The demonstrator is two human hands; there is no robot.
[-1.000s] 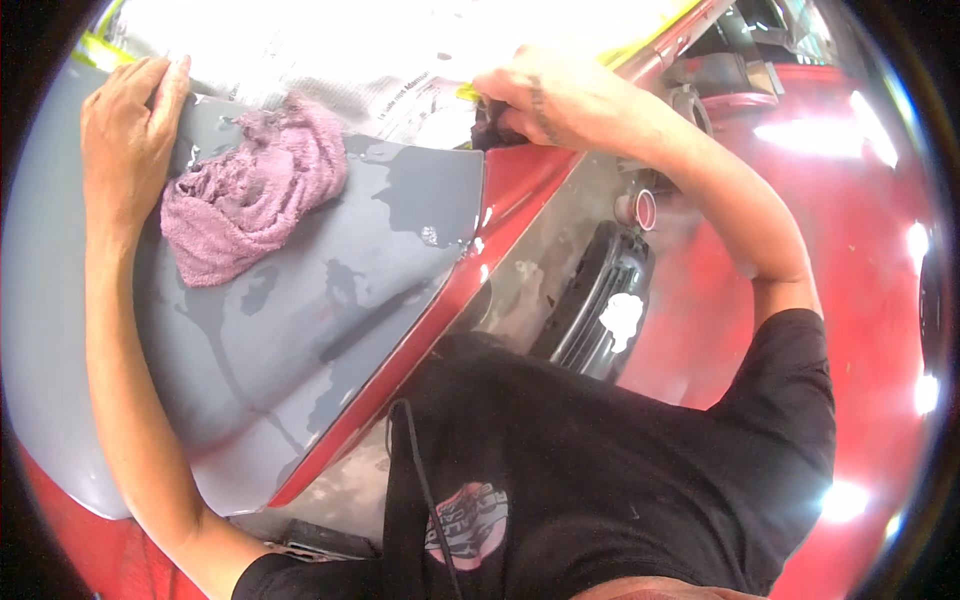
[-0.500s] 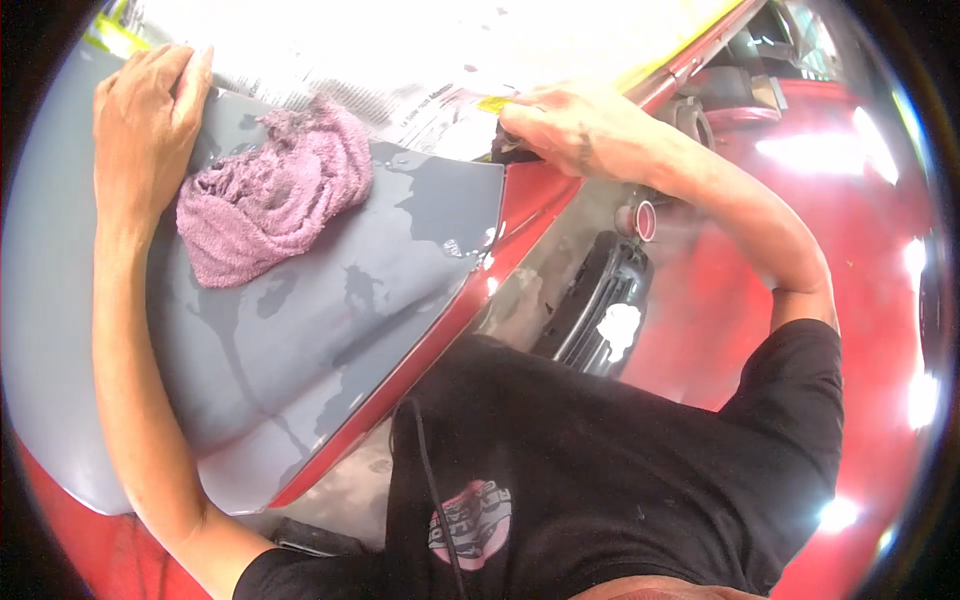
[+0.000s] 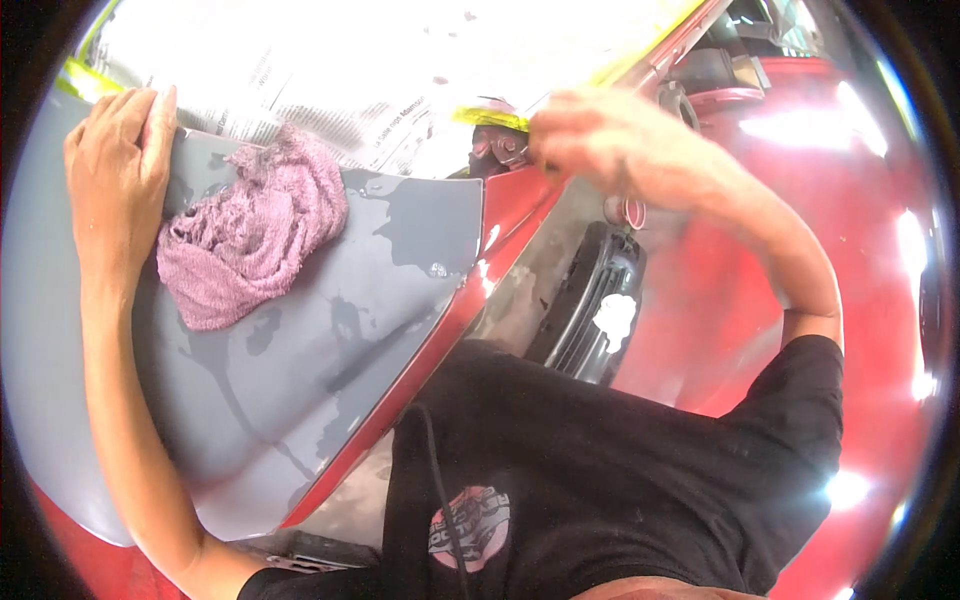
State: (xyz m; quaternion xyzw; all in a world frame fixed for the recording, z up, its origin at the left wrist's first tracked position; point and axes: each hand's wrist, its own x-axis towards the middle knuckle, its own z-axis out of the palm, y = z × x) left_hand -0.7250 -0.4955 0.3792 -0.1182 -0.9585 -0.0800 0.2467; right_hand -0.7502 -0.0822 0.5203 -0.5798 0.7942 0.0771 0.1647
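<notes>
My left hand (image 3: 118,165) lies on the top edge of a grey-primed car panel (image 3: 260,375), fingers stretched out and resting on the surface. Just right of it, a crumpled damp purple towel (image 3: 255,235) lies on the panel, apart from the hand. My right hand (image 3: 600,140) is over the red corner (image 3: 520,195) of the body, beside a gap with a dark metal part (image 3: 497,148) in it. Motion smears its fingers, so whether they hold anything cannot be made out. Yellow tape (image 3: 490,118) borders the gap.
Newspaper sheets (image 3: 350,120) edged with yellow tape cover the area beyond the panel. A red car (image 3: 720,290) stands at the right. Between the two lie a black slotted plastic piece (image 3: 590,300) and a small round container (image 3: 628,212) with a reddish rim.
My right hand has come off the gap at the corner and shifted right, uncovering the dark metal part. My left hand stays on the panel edge. The whole view has shifted slightly.
</notes>
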